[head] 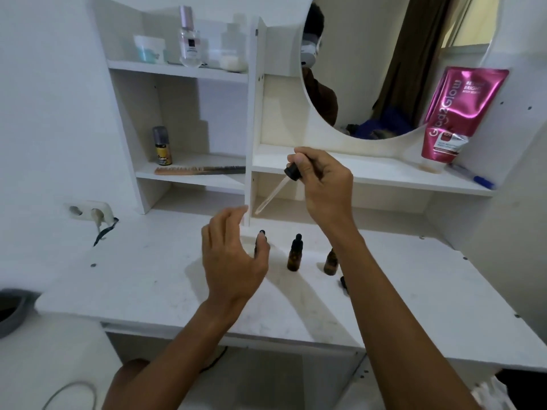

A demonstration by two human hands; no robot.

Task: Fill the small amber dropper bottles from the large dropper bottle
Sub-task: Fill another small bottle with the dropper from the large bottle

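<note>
My right hand (322, 184) pinches the black bulb of a glass dropper (278, 190), held in the air with its tip slanting down to the left. My left hand (231, 258) hovers open above the white desk (148, 279), fingers spread, in front of a small amber bottle (262, 241) that it mostly hides. A second small amber bottle (294, 254) with a black dropper cap stands upright in the middle. A third amber bottle (331, 261) stands behind my right forearm, its top hidden. A small black cap (343, 282) lies beside that forearm.
White shelves rise behind the desk with a comb (198, 170), a small spray can (162, 145), jars and a clear bottle (189, 39). A round mirror (384, 69) and a pink pouch (455, 113) are at the right. A wall socket (91, 210) sits at the left.
</note>
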